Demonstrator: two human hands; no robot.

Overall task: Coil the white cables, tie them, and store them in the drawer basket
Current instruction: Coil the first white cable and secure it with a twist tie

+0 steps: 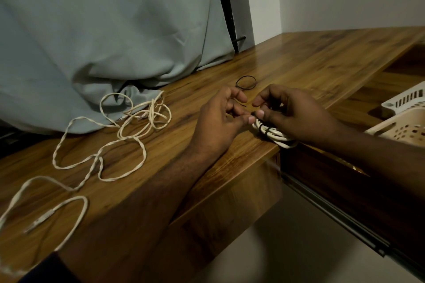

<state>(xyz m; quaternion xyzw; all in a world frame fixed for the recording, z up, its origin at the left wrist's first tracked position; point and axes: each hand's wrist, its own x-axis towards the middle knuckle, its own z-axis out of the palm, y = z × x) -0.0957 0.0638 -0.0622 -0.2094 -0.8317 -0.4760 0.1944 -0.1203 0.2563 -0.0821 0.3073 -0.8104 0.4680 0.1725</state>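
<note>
Two hands meet at centre frame: the left hand (220,117) pinches a black tie (264,130), the right hand (296,115) grips the coiled white cable (279,136) on the tabletop (310,64) edge. Light and springy, probably; hold it across the bundled loops. Another loose cable (110,147) sprawls lower left.

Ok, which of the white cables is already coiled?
The coiled cable at the desk's front edge, under the right hand, with a black tie around it. The loose cable lies sprawled, untied, to the left.
</note>
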